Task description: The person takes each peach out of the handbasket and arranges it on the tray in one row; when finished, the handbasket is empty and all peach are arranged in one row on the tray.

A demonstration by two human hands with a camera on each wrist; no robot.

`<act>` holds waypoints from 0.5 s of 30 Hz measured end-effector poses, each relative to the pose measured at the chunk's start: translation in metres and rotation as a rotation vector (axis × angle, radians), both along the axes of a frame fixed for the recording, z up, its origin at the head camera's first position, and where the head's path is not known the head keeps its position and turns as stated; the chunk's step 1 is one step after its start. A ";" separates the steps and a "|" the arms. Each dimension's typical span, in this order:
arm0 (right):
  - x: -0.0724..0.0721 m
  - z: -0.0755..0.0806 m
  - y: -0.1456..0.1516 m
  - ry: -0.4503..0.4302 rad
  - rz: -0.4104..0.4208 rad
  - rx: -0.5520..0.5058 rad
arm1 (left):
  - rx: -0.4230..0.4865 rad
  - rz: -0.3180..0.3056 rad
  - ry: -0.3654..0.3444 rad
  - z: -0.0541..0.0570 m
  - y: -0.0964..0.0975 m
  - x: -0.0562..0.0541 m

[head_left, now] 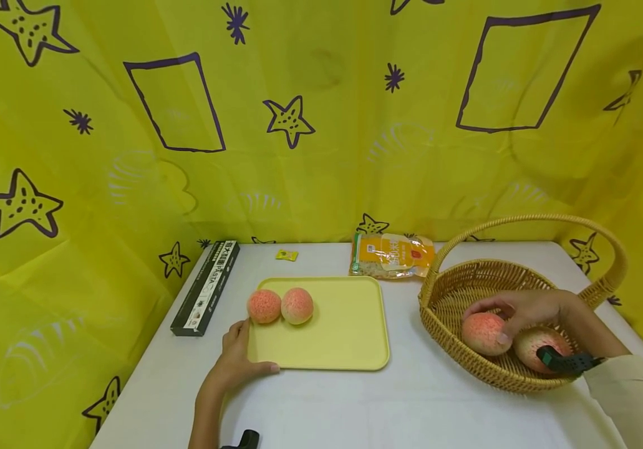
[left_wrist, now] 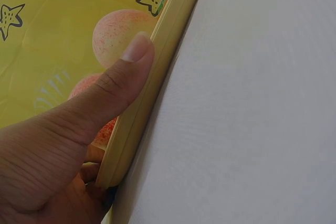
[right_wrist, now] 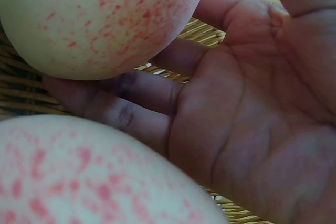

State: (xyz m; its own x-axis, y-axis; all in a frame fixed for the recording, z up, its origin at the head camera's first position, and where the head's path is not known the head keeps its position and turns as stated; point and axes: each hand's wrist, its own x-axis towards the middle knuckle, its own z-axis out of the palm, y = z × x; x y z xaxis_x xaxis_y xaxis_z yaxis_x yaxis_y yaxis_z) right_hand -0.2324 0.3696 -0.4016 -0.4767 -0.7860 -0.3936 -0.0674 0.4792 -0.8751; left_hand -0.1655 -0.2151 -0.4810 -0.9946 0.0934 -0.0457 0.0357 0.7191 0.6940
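From the head view, we see the right hand point(head_left: 534, 307) reaching into the wicker basket point(head_left: 467, 360), its thumb and fingers bent round a held peach point(head_left: 479, 332), spread only as far as the fruit's width. That peach is nearly round, so we cannot pick out a long axis; its redder side faces up, its paler side down. Beside it, under the wrist, lies a second peach point(head_left: 530, 345), and the basket's handle arches from left to right. The left hand point(head_left: 236, 363) grips the near left corner of the yellow tray point(head_left: 343, 324), thumb along the near edge and fingers at the left edge. The tray's long axis runs left to right across the worktop point(head_left: 377, 408), and near its left end sit a left peach point(head_left: 264, 306) and a right peach point(head_left: 297, 306), side by side. A pasta box point(head_left: 206, 290) points away from us, slanting to the right. From the left wrist, we see the thumb lying over the tray's rim, fingers curled at the corner. From the right wrist, we see fingers under the held peach, red flecks thickest towards the palm; the second peach fills the lower left.
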 end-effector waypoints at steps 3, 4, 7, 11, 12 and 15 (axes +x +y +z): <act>-0.002 -0.001 -0.001 -0.004 0.006 -0.012 | 0.000 0.002 -0.001 -0.001 0.000 0.000; -0.003 -0.001 -0.001 -0.001 0.007 -0.013 | 0.003 0.001 -0.002 -0.001 0.000 0.000; -0.004 -0.002 0.000 0.034 0.003 -0.019 | 0.010 -0.002 -0.004 -0.002 0.000 0.000; -0.003 -0.002 0.001 0.063 -0.012 -0.046 | 0.013 -0.003 -0.007 -0.001 0.000 0.001; -0.003 -0.002 0.001 0.061 -0.014 -0.055 | 0.012 -0.002 -0.008 -0.001 0.000 0.001; -0.002 -0.001 0.002 0.067 -0.023 -0.075 | 0.010 0.000 -0.013 0.000 -0.001 0.000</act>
State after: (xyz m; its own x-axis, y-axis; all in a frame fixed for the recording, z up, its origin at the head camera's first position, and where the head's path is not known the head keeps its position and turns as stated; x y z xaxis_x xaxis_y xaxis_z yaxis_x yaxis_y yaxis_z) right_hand -0.2344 0.3713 -0.4030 -0.5185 -0.8003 -0.3010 -0.1162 0.4147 -0.9025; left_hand -0.1652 -0.2156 -0.4813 -0.9940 0.0936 -0.0574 0.0266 0.7121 0.7016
